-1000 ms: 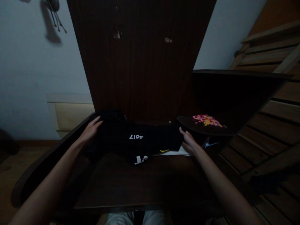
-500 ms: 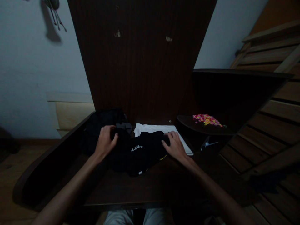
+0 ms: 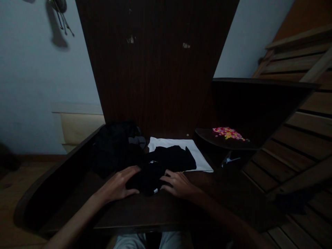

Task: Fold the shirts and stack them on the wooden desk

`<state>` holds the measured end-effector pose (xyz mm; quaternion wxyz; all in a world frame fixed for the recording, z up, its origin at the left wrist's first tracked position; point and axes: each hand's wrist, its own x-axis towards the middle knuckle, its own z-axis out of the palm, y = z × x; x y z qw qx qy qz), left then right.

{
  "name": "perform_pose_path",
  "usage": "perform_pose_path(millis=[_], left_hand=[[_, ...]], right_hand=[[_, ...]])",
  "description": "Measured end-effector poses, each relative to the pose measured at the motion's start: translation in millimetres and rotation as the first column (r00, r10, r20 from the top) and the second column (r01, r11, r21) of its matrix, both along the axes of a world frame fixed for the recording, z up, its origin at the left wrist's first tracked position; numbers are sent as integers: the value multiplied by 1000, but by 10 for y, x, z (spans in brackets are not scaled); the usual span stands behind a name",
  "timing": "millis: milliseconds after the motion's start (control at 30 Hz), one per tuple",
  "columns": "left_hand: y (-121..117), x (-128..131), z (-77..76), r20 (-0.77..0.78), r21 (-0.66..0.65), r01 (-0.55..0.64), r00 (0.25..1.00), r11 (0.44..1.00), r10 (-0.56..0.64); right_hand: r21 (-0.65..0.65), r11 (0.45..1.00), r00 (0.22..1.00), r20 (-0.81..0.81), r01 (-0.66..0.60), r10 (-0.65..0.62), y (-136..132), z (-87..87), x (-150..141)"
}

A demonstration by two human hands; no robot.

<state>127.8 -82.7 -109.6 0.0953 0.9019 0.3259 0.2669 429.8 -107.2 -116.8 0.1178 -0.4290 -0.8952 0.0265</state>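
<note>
Right up close, at the bottom of the view, pale trouser legs [image 3: 131, 240] below the near edge of a dark wooden desk [image 3: 129, 214]. Now onto the desk, with left hand [image 3: 120, 183] at the left side of the black garment [image 3: 169, 157], fingers spread and thumb well apart. Over to the right hand [image 3: 177, 183], low on the garment's near side, loosely bent with fingers slightly apart; impossible to tell whether pinching any fabric. Between the hands, dark folds and a small white patch near the lower edge, plus a little white print higher up and a sliver of yellow just beyond the right hand.

Further back, partly under the black garment, a white cloth [image 3: 204, 162], flat on the desk. To its left, a rumpled dark bundle [image 3: 111, 148] with a grey part [image 3: 137, 141] at its right end. Across to the right, a curved shelf [image 3: 220, 142] with pink, red and yellow pieces [image 3: 228, 133] on top. Behind it all, a tall dark wooden panel [image 3: 155, 69] with scuffed spots, then pale wall [image 3: 64, 76] on either side and slatted wood [image 3: 306, 131] at far right.
</note>
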Motion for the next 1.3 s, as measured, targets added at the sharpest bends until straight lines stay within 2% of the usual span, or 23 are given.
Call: perform_pose_path(millis=[100, 200, 267, 333, 400, 467, 600, 667, 767, 900, 933, 967, 1033, 1100, 1167, 1233, 1300], left_hand=[[64, -73, -71, 33, -4, 7, 999, 1000, -7], [114, -122, -18, 127, -20, -70, 989, 997, 72], [140, -127, 58, 202, -13, -161, 966, 987, 160], [162, -95, 129, 273, 23, -233, 937, 972, 218], [177, -25, 182, 333, 73, -269, 914, 960, 231], [184, 64, 229, 368, 106, -288, 900, 952, 232], [171, 179, 361, 402, 104, -365, 866, 925, 296], [166, 162, 441, 412, 80, -410, 844, 908, 345], [186, 47, 536, 448, 17, -499, 779, 867, 439], [258, -163, 600, 528, -104, -601, 642, 793, 556], [274, -209, 614, 534, -135, -589, 634, 797, 560], [285, -250, 630, 521, -169, -546, 657, 820, 545], [293, -311, 666, 438, -256, -367, 781, 894, 445], [289, -347, 692, 317, -376, -128, 913, 918, 256], [290, -362, 686, 229, -492, 58, 971, 869, 65], [313, -363, 642, 211, -579, 178, 975, 796, -64], [362, -348, 574, 241, -609, 210, 968, 765, -74]], right_hand=[[73, 997, 999, -33, -26, 28, 58, -7, 7], [101, 995, 987, -160, -8, 25, 107, 94, 67], [72, 997, 964, -261, -27, 45, 110, 191, 115], [3, 995, 939, -330, -103, 99, 82, 259, 134], [-67, 979, 924, -349, -190, 156, 36, 259, 108], [-96, 973, 939, -295, -212, 175, -2, 185, 42], [-23, 995, 992, -87, -98, 96, 12, -21, -88], [49, 997, 994, -85, -64, 68, 59, -53, -81], [141, 990, 966, -255, 8, 29, 142, 39, 67], [170, 974, 849, -526, 148, -37, 220, 296, 443], [168, 972, 822, -568, 167, -43, 228, 360, 544], [159, 973, 802, -596, 169, -42, 232, 418, 640], [113, 984, 790, -612, 136, -39, 228, 513, 808], [20, 998, 826, -563, 60, -38, 214, 572, 933], [-122, 992, 881, -472, -35, -27, 203, 592, 1008], [-281, 954, 913, -408, -102, -23, 214, 574, 1029], [-350, 932, 909, -413, -99, -58, 269, 529, 998]])
